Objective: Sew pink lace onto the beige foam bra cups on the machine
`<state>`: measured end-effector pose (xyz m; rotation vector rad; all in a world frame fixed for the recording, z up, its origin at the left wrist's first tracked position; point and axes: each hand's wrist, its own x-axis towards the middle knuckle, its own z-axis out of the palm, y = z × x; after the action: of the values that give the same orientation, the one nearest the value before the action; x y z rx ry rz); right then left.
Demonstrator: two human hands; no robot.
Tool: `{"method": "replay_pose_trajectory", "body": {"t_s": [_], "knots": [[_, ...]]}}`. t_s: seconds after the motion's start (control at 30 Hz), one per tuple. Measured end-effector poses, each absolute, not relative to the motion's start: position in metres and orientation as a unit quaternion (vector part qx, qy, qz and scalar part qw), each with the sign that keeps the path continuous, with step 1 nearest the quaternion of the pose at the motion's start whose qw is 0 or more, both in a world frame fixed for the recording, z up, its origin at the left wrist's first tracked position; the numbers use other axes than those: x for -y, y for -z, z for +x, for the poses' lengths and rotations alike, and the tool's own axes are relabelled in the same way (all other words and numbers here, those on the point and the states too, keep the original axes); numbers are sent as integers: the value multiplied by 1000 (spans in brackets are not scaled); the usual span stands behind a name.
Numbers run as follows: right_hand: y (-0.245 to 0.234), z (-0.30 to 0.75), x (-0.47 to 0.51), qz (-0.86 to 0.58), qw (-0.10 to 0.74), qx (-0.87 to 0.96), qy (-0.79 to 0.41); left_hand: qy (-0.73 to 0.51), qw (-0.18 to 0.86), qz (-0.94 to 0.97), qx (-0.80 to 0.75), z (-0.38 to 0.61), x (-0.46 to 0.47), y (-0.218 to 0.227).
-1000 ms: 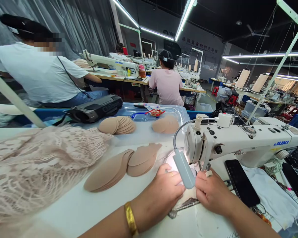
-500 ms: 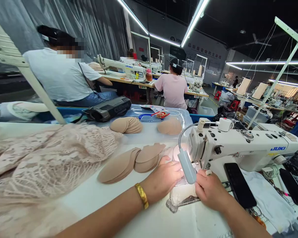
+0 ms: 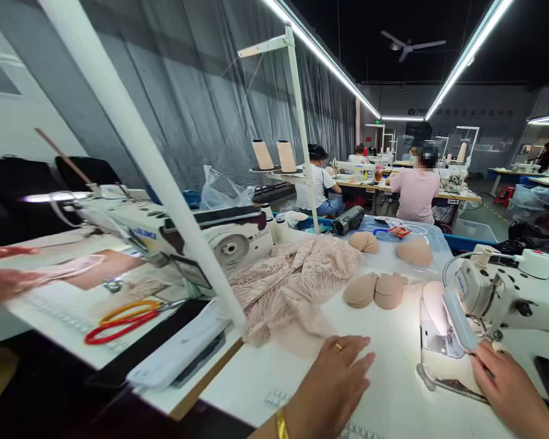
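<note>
My left hand [image 3: 336, 378] is over the white tabletop [image 3: 238, 390], fingers spread, with nothing in it. Just beyond it lies a heap of pale pink lace fabric [image 3: 297, 280]. By the needle area of the white sewing machine [image 3: 526, 305], my right hand [image 3: 507, 378] has its fingers curled together; whatever they may hold is hidden. A beige oval pad [image 3: 434, 302] lies on the lit metal needle plate [image 3: 432, 341], partly behind the grey lamp head [image 3: 458, 320]. Stacked beige pads [image 3: 360, 291] and more pads [image 3: 390, 291] rest left of the machine.
At left, a neighbour's hand [image 3: 4, 274] holds light fabric at another sewing machine [image 3: 229, 244]. Red-and-orange-handled scissors [image 3: 123, 320] lie there. A slanted white post [image 3: 165, 195] stands between the tables. Further pads [image 3: 414, 251] sit on a clear plastic lid [image 3: 432, 274].
My view has swung left, bringing the neighbouring machine into sight. My left hand has left the needle area and moved left over the table; my right hand stays by the machine.
</note>
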<state>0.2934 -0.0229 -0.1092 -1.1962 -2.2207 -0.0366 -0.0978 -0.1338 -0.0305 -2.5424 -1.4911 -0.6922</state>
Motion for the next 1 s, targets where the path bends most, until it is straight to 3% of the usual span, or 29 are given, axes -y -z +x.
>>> {"method": "replay_pose_trajectory", "body": {"t_s": [0.1, 0.17, 0.3, 0.4, 0.63, 0.83, 1.0], "knots": [[109, 291, 26, -428, 318, 845, 23, 203, 129, -755, 610, -130, 146, 38], [99, 283, 34, -405, 318, 857, 33, 199, 120, -752, 617, -135, 154, 42], [66, 254, 61, -363, 252, 897, 3, 274, -42, -834, 477, -111, 169, 38], [42, 233, 84, -344, 256, 903, -6, 310, -140, -840, 423, -100, 171, 24], [9, 200, 97, -394, 287, 864, -128, 333, 5, -768, 548, -122, 126, 35], [6, 144, 58, -391, 276, 868, -132, 230, -80, -759, 604, -112, 92, 40], [14, 105, 35, -369, 232, 892, -116, 327, -107, -764, 546, -106, 90, 39]]}}
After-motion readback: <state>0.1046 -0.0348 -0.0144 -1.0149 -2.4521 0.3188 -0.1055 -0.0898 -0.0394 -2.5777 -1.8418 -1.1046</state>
